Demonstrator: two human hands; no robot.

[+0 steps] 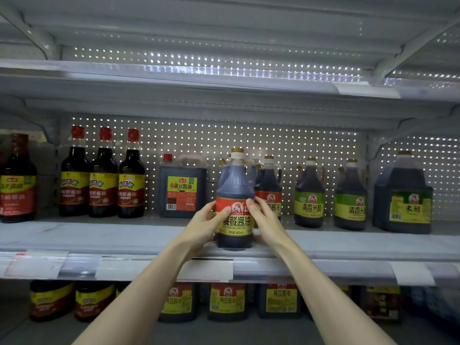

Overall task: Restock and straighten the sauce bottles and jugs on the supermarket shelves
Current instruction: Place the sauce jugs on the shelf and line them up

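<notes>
A dark soy sauce jug with a red and yellow label and a gold cap stands upright at the front edge of the middle shelf. My left hand grips its left side, thumb across the label. My right hand grips its right side, thumb on the label edge. Directly behind it to the right stands a matching red-labelled jug. Another jug of the same shape is mostly hidden behind the held one.
Left on the shelf stand three tall red-capped bottles, a similar bottle and a square jug. Green-labelled vinegar jugs and a large jug stand right. The lower shelf holds more jugs. The upper shelf looks bare.
</notes>
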